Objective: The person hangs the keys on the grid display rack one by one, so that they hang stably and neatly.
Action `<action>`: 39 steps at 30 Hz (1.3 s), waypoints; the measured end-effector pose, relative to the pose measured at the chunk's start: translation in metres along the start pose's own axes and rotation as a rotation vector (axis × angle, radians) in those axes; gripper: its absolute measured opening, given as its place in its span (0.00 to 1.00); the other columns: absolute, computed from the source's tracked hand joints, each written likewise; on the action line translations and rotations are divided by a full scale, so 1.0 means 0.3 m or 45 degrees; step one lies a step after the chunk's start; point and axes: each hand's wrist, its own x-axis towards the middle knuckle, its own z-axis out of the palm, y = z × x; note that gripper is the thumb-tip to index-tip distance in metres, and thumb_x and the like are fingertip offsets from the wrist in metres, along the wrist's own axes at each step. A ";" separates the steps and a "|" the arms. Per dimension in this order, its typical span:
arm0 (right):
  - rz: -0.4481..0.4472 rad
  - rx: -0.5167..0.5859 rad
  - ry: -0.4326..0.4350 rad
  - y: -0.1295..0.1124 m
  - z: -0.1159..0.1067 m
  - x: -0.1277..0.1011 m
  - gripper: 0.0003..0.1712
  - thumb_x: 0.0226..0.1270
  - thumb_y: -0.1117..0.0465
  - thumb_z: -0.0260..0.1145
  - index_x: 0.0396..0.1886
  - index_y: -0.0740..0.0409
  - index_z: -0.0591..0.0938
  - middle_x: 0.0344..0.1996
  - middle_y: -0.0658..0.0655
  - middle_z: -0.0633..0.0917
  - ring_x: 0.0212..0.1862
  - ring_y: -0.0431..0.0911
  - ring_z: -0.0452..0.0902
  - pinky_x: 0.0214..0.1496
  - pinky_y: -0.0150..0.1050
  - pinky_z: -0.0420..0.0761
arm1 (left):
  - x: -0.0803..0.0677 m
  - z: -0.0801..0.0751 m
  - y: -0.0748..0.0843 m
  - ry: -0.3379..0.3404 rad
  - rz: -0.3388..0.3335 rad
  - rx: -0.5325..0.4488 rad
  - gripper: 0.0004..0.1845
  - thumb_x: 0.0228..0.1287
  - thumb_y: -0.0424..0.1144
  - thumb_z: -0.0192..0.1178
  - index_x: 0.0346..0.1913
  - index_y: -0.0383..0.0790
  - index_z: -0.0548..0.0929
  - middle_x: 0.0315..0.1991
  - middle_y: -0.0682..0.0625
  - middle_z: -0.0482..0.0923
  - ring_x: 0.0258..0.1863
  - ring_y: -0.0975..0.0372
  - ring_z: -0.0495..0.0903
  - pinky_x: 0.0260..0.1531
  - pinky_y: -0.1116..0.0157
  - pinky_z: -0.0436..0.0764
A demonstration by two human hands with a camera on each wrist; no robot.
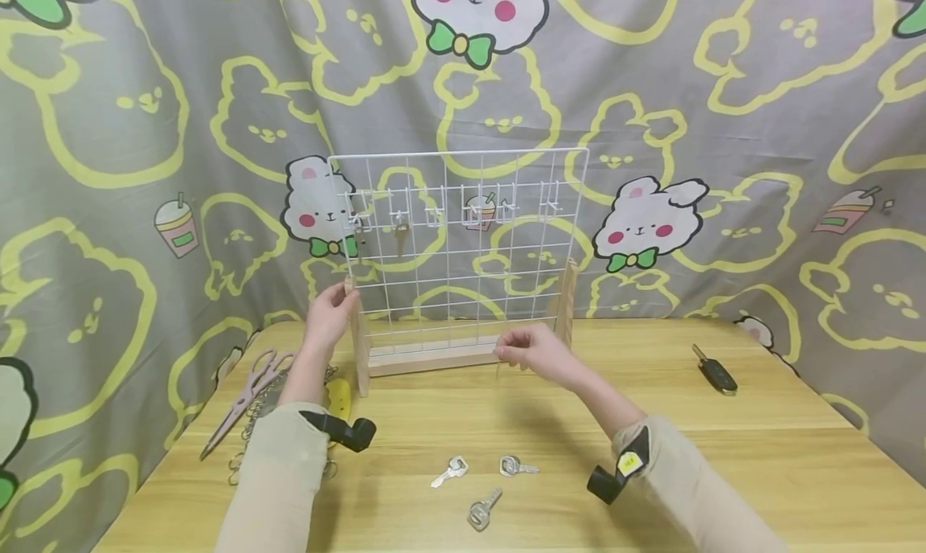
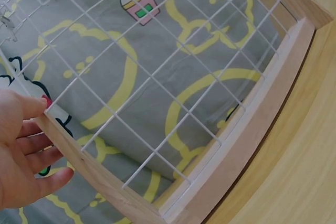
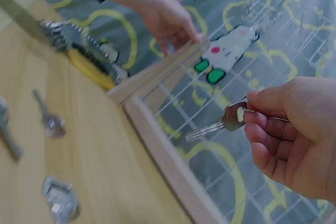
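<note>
Three loose keys [image 1: 482, 479] lay on worktop [image 1: 723, 473], lower centre of frame; we judged these left. Mid-frame, our right hand [image 1: 531, 352] pinched key [image 3: 220, 123] by its head; left hand [image 1: 329, 312] gripped wooden post [image 1: 357, 336]. Beyond, two hung keys [image 1: 379, 233] on wire grid rack [image 1: 463, 247]: partly done.

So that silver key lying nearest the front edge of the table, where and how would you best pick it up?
Take the silver key by its broad head, the end nearer the table edge, pinching the head's two side edges from straight above. It lies flat with the thin blade pointing up and right, so the blade offers little to hold. The space around it looks free; the two other keys lie apart from it.
</note>
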 end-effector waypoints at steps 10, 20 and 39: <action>-0.027 -0.039 0.022 -0.149 -0.045 0.079 0.07 0.67 0.60 0.60 0.36 0.59 0.80 0.28 0.55 0.80 0.33 0.50 0.75 0.36 0.43 0.79 | 0.001 -0.005 -0.002 -0.017 -0.013 0.005 0.30 0.71 0.43 0.47 0.69 0.31 0.54 0.68 0.35 0.56 0.67 0.47 0.56 0.65 0.53 0.59; -0.088 0.016 0.144 -0.265 -0.073 0.151 0.11 0.68 0.58 0.58 0.40 0.62 0.79 0.30 0.59 0.80 0.34 0.51 0.75 0.33 0.39 0.78 | 0.010 -0.001 -0.007 -0.004 -0.001 0.008 0.29 0.71 0.41 0.47 0.69 0.31 0.56 0.67 0.34 0.58 0.65 0.47 0.59 0.65 0.53 0.60; -0.195 0.012 0.321 -0.421 -0.085 0.278 0.11 0.68 0.61 0.58 0.40 0.65 0.79 0.30 0.62 0.81 0.30 0.46 0.75 0.27 0.34 0.78 | 0.013 -0.004 -0.007 -0.009 -0.006 0.048 0.29 0.71 0.42 0.47 0.69 0.31 0.56 0.67 0.35 0.58 0.66 0.47 0.58 0.65 0.53 0.59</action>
